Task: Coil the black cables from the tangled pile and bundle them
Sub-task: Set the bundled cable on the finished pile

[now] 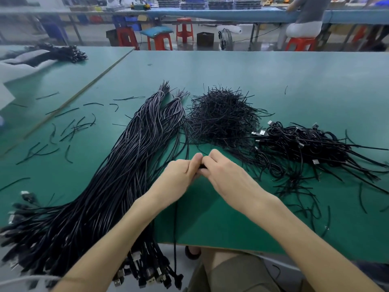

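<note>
The green table [273,76] is carrying everything, with no box or tray on it taking the work. A thick sheaf of long cables [117,175] is lying along its left side, plug ends hanging over the near edge. A heap of short ties [221,119] is sitting in the middle, and the coiled cables [305,144] are piling up loose on the right. The blue bins [126,22] under the far bench are showing too blurred to tell what they hold. Near the front edge the left hand [179,175] and right hand [225,175] are meeting, fingers curled, both pinching one cable [175,228] whose tail is dropping past the table edge. The person is probably starting a coil. Next the hands will be needing to loop the hanging length evenly, then reach for a tie
</note>
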The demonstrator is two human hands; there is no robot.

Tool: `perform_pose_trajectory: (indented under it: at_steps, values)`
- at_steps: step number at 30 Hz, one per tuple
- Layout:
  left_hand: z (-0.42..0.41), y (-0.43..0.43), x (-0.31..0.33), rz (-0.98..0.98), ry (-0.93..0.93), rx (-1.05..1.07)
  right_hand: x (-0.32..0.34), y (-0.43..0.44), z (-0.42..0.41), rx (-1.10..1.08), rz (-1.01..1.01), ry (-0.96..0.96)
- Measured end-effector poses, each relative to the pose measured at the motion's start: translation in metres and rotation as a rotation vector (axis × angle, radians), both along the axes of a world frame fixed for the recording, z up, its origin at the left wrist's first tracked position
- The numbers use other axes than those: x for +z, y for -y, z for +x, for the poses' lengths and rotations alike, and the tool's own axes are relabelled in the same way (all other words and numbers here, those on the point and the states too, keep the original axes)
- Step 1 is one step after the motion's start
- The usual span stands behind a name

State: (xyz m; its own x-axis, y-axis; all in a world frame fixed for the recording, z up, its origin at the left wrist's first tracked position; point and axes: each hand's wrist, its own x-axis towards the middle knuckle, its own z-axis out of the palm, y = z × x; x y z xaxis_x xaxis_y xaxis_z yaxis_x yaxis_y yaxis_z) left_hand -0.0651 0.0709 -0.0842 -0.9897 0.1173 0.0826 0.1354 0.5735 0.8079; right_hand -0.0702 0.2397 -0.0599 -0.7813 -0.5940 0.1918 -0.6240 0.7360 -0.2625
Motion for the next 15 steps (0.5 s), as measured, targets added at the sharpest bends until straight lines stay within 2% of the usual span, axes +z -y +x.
perform_pose_trajectory:
  at_steps: [4,7,8,9,11,13,15]
  values:
    - [-0.01,-0.002,-0.013,0.116,-0.053,0.101,0.014,0.004,-0.037,-0.057,0.126,-0.094]
    - [-0.013,-0.001,-0.014,0.244,0.022,0.175,0.028,0.003,-0.063,-0.1,-0.124,-0.019]
    - [-0.013,0.0,-0.012,0.251,0.034,0.201,0.031,0.003,-0.073,-0.145,-0.194,-0.051]
    - [-0.012,0.0,-0.01,0.219,0.026,0.218,0.034,0.004,-0.084,-0.208,-0.186,-0.13]
    - [-0.004,-0.005,-0.008,-0.042,-0.042,0.229,0.038,0.006,-0.103,-0.334,-0.009,-0.284]
    - [0.007,-0.014,-0.006,-0.317,-0.105,0.231,0.04,0.011,-0.116,-0.393,0.147,-0.319]
    - [0.011,-0.018,-0.005,-0.369,-0.108,0.216,0.039,0.015,-0.124,-0.436,0.231,-0.287]
